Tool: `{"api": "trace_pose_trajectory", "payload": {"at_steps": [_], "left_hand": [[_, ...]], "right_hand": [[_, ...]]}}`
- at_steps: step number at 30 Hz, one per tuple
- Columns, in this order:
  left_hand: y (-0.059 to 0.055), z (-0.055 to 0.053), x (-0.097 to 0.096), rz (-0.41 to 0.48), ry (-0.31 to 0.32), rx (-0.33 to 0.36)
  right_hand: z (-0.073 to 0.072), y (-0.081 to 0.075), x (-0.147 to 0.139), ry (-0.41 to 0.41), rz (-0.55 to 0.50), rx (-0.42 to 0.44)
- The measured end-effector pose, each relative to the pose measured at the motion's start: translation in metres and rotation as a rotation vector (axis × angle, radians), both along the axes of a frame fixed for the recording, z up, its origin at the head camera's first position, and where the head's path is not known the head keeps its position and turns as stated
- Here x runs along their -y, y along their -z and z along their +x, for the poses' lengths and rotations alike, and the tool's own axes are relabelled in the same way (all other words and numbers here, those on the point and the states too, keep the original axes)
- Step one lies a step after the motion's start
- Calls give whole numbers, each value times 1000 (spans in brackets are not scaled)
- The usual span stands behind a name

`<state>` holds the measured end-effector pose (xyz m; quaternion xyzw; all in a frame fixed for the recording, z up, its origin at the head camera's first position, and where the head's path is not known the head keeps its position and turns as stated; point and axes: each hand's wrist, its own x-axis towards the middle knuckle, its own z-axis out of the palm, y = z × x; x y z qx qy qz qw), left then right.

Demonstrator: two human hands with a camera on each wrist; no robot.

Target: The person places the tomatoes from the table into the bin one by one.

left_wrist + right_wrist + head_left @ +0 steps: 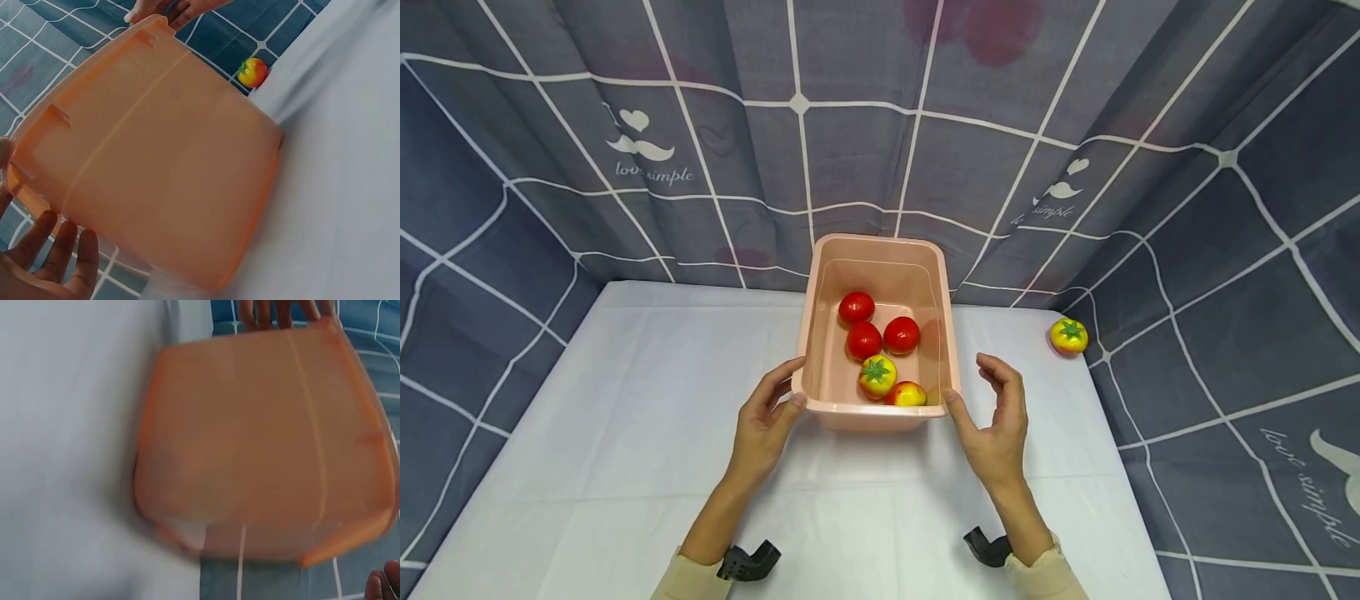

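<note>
A pink plastic bin (pixel 880 423) stands at the middle of the white table, its open top facing up. Inside lie three red tomatoes (pixel 902 335), a yellow-and-red fruit with a green leafy top (pixel 877 377) and another yellow-and-red fruit (pixel 907 394). My left hand (pixel 763 429) holds the near left corner, thumb and index finger at the rim; its spread fingers show beside the bin in the left wrist view. At the near right corner, the thumb of my right hand (pixel 996 433) touches the rim, while its other fingers stand off from the side.
Another yellow-and-red fruit (pixel 1068 337) lies at the table's far right corner. White cloth (pixel 647 433) covers the table. Dark checked curtains (pixel 865 150) hang behind it and at both sides. Each wrist wears a black mount (pixel 749 562).
</note>
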<state>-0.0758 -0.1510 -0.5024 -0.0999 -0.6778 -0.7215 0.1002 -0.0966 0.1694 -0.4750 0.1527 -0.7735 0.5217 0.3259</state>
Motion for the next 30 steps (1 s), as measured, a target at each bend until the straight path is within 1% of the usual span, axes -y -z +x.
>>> {"api": "trace_pose_trajectory", "payload": {"at_steps": [3,8,10,12,17,20,24,26,30], "left_hand": [[0,1,1,6,-1,-4],[0,3,2,5,-6,-6],[0,3,2,7,-7,-7],[0,3,2,11,-6,-9],[1,1,2,16,9,-33],[2,0,2,15,14,-46],[4,-1,2,16,15,-54],[5,-1,2,15,15,-57],[4,-1,2,12,15,-48]], "right_hand": [[-1,-3,-4,22,-15,-2],[-2,-14,-9,46,-60,4],[-4,-15,-13,64,-75,7],[-10,-13,-19,88,-90,7],[-28,3,-40,187,-116,27],[-43,21,-58,254,-132,62],[-65,44,-88,358,-156,137],[-74,50,-102,397,-165,173],[-91,55,-124,471,-161,226]]}}
